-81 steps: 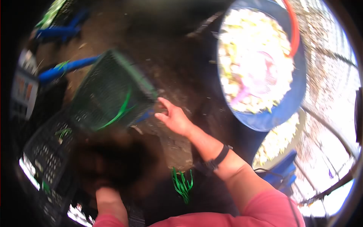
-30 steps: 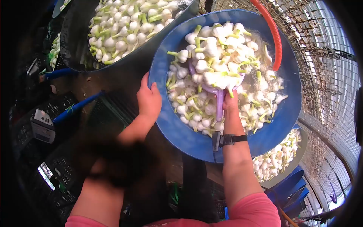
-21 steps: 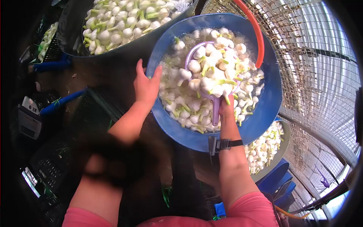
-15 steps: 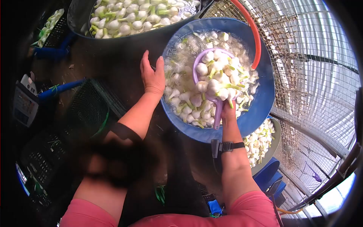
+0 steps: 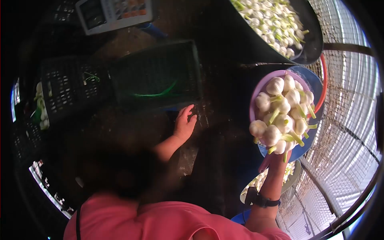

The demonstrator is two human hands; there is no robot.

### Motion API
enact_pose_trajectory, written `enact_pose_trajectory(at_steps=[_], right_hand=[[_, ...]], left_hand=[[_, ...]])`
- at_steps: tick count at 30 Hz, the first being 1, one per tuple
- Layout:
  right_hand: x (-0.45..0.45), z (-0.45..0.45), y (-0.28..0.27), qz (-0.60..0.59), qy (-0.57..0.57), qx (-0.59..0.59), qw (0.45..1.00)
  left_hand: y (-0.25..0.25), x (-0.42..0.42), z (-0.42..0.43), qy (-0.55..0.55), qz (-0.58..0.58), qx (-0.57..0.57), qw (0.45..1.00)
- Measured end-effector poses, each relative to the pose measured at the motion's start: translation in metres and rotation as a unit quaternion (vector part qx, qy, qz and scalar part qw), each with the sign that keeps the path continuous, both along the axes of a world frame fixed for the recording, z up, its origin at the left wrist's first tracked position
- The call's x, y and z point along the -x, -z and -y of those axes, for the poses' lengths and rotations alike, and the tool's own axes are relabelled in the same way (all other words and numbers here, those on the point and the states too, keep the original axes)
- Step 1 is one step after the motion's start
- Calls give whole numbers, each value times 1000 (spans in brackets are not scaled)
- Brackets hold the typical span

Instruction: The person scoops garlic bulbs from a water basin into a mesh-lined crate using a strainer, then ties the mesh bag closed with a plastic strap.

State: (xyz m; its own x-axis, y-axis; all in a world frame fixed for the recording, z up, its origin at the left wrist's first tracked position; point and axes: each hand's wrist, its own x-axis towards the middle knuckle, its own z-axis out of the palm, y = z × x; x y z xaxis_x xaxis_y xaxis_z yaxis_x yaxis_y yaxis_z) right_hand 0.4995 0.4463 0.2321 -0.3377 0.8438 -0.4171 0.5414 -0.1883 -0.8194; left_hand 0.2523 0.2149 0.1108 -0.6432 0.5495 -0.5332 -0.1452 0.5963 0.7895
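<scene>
My right hand [image 5: 281, 157] grips the handle of a purple colander [image 5: 256, 93], its fingers partly hidden beneath the load. White garlic bulbs [image 5: 281, 105] with short green stems are heaped above the rim. Behind the colander is a blue tub [image 5: 311, 76], its inside mostly covered from view. My left hand [image 5: 185, 125] is empty, fingers apart, just off the near right corner of a dark green mesh crate [image 5: 154, 72]. A green strand [image 5: 158, 94] lies in that crate.
A dark tub [image 5: 312, 38] of garlic stands at the upper right, with a red hoop [image 5: 324, 86] below it. Another garlic container [image 5: 295, 176] sits by my right forearm. Black crates [image 5: 70, 86] and a digital scale [image 5: 114, 14] are leftward; wire mesh [image 5: 340, 108] borders the right.
The view has swung left toward the crates and scale. My right hand has raised the garlic-filled colander out of the tub of water. My left hand has moved from the tub's side to near the green crate.
</scene>
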Motion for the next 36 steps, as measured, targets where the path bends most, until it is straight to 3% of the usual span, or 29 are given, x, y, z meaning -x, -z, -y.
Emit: enact_pose_trajectory(at_steps=[1,2,3,4,5,6,7,8,9,10,11,12,14,17,20,21,26,28,29,30,32,33,34,35,36], right_hand=[[29,12,-6,-20,4,27,999],[54,22,-4,88,-145,-58,984],[79,32,-2,180,-272,-164,931],[102,43,19,47,-199,-41,978],[125,54,41,-120,-84,99,984],[147,66,62,-245,26,205,947],[176,79,85,-310,39,224,923],[198,86,106,-275,12,213,938],[221,89,120,-215,-40,181,959],[248,98,144,-195,-42,82,976],[268,102,159,-113,-116,-70,984],[285,107,158,-32,-182,-156,970],[303,104,180,23,-308,-367,878],[314,102,182,79,-365,-403,836],[312,91,165,3,-329,-502,800],[313,89,157,32,-352,-480,803],[310,67,127,22,-330,-456,826],[306,59,114,31,-317,-465,826],[301,57,112,20,-310,-459,832],[292,54,108,21,-302,-455,838],[269,51,95,-61,-246,-328,910],[258,47,87,-70,-216,-312,923],[239,43,82,-64,-154,-231,959],[211,30,88,-67,-133,-240,959],[181,18,81,-49,-123,-149,980]], left_hand=[[8,13,14,10,-68,-8,998],[20,24,24,22,-132,-20,991],[20,38,31,-11,-149,-32,988],[25,51,38,-19,-157,-28,987],[34,61,50,-8,-172,-18,985],[42,71,60,3,-190,-8,982],[48,78,70,-2,-190,-5,982],[53,82,80,-1,-170,17,985],[57,86,89,0,-151,38,988],[62,91,95,-6,-149,40,988],[66,95,100,28,-167,81,982],[71,97,106,62,-182,122,974],[81,98,113,64,-186,132,971],[80,97,115,82,-181,146,969],[91,103,117,61,-132,151,978],[92,108,116,26,-89,149,984],[97,128,106,12,-237,109,965],[92,150,107,314,-210,216,900],[93,160,103,326,-131,225,909],[93,161,102,335,-132,230,904],[94,158,105,298,-187,219,910],[95,155,107,204,-137,167,955],[81,154,106,208,-141,171,953],[59,151,104,185,-162,165,955],[42,144,107,161,-184,158,957]])
